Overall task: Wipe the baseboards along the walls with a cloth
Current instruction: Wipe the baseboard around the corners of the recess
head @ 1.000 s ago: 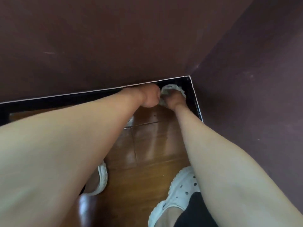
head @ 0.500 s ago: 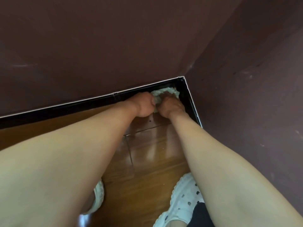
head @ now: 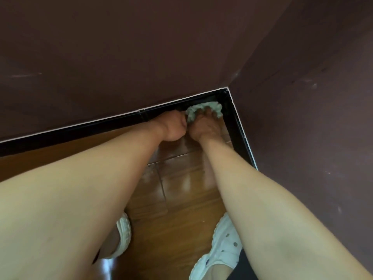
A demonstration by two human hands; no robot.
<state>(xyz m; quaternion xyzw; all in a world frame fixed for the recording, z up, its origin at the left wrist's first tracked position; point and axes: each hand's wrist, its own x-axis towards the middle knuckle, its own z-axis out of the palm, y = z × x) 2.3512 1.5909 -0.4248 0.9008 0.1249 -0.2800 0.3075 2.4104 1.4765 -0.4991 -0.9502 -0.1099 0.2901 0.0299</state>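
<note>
– Gripping anything, that right hand?

– Yes. Its fingers curl down into the cloth, a pale crumpled rag, and the fabric bunches up around them.

– Where does the cloth sit?

– In the far right corner of the floor, where the two runs of black baseboard meet. It touches the run along the far wall and lies just beside the run along the right wall. Whether it touches that one I cannot tell.

– And the left hand?

– Balled into a fist just beside the right hand, up against the far baseboard. A strip of the cloth hangs between the two hands, at the fist's edge. Whether the fist holds it I cannot tell, as the fingers are turned away.

– What else is in view?

– Both bare forearms reach out from the near edge. The walls are dark maroon, with a thin white line along the top of the baseboard. The floor is glossy brown wood. Two white shoes stand near its near edge, the left shoe partly under the left forearm, the right shoe beside the right one.
</note>
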